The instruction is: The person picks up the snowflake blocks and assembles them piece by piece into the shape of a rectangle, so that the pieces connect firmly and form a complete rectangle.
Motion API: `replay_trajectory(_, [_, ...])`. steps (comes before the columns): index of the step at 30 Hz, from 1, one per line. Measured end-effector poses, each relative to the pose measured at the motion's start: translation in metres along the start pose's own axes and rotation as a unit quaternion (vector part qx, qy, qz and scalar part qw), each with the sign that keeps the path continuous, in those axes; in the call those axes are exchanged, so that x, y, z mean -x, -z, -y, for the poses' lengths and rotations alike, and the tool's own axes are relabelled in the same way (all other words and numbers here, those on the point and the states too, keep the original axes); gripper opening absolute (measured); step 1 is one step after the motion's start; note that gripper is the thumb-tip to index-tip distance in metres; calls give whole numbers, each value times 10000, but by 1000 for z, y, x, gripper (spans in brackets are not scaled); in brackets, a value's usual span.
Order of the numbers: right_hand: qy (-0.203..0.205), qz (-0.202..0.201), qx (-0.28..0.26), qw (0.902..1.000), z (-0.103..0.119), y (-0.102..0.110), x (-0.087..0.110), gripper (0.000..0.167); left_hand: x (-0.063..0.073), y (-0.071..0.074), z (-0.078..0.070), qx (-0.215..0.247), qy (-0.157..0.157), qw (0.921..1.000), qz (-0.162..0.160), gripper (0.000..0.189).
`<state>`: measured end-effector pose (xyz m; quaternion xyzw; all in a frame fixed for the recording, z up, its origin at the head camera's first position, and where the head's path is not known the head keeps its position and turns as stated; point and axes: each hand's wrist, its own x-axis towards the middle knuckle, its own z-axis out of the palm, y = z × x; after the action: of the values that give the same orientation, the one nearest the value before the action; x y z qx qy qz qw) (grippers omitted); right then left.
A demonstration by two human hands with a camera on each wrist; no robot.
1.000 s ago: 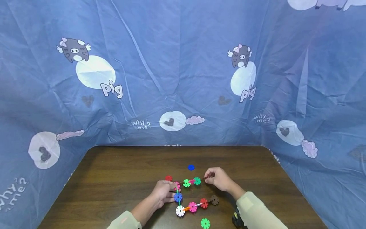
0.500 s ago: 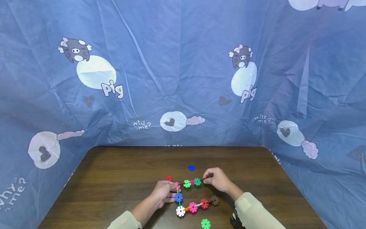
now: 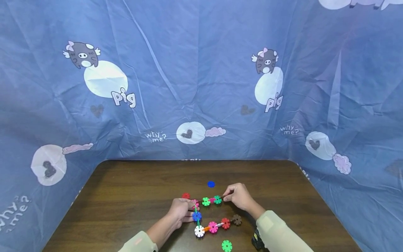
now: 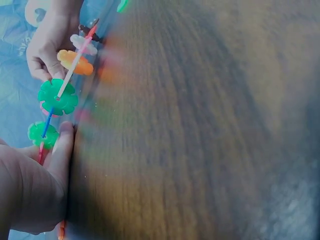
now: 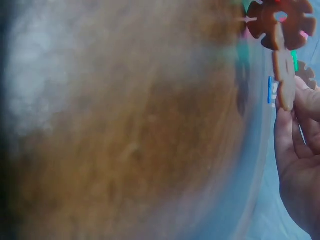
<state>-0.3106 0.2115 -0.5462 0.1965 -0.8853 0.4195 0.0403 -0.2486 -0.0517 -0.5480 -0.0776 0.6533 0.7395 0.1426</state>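
Interlocking plastic snowflake discs form a chain with two arms joined by a side. My left hand (image 3: 182, 211) holds the chain's left side at the pink disc (image 3: 195, 203), above the blue disc (image 3: 197, 216). At the far arm's right end, past the teal disc (image 3: 217, 200), my right hand (image 3: 240, 196) pinches a brown snowflake disc (image 5: 284, 82), seen edge-on in the right wrist view. The brown disc is right at the teal disc's edge. The near arm runs from a white disc (image 3: 199, 231) through pink (image 3: 213, 227) and red (image 3: 225, 223) to dark brown (image 3: 237, 219).
Loose on the wooden table (image 3: 141, 182) lie a blue disc (image 3: 211, 184) behind the chain, a red disc (image 3: 186, 196) behind my left hand and a green disc (image 3: 226, 245) in front. A black item (image 3: 257, 240) sits by my right sleeve. Blue printed cloth (image 3: 201, 70) hangs behind.
My right hand has moved slightly left, bringing the brown disc up to the teal disc. My left hand keeps its place on the chain.
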Motion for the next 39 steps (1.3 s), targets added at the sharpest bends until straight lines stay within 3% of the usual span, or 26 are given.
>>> replay_trajectory(9, [-72, 0, 20, 10000, 3, 4, -4, 19, -3, 1, 0, 84, 22, 9999, 77, 15])
replay_trajectory(13, [-61, 601, -460, 9971, 0, 12, -10, 13, -3, 2, -3, 108, 43, 9999, 126, 13])
replay_trajectory(16, [-290, 1180, -1017, 9874, -2, 22, -16, 14, -3, 2, -4, 122, 65, 9998, 144, 13])
replay_trajectory(18, [-463, 1382, -1112, 9831, -3, 27, -22, 20, -3, 2, -4, 126, 82, 9998, 140, 12])
replay_trajectory(22, [-529, 1471, -577, 9860, -2, 31, -39, 26, -3, 4, -4, 120, 116, 9998, 108, 12])
replay_trajectory(26, [-197, 1601, -1, 9869, 1, 25, -59, 24, -2, 6, -3, 96, 103, 9999, 88, 13])
replay_trajectory(34, [82, 2018, 1030, 9740, 10, 7, -81, 33, 1, 7, 1, 71, 114, 9997, 188, 13])
replay_trajectory(39, [91, 2022, 1385, 9695, 8, -5, -86, 32, 0, 6, 4, 92, 71, 9997, 208, 13])
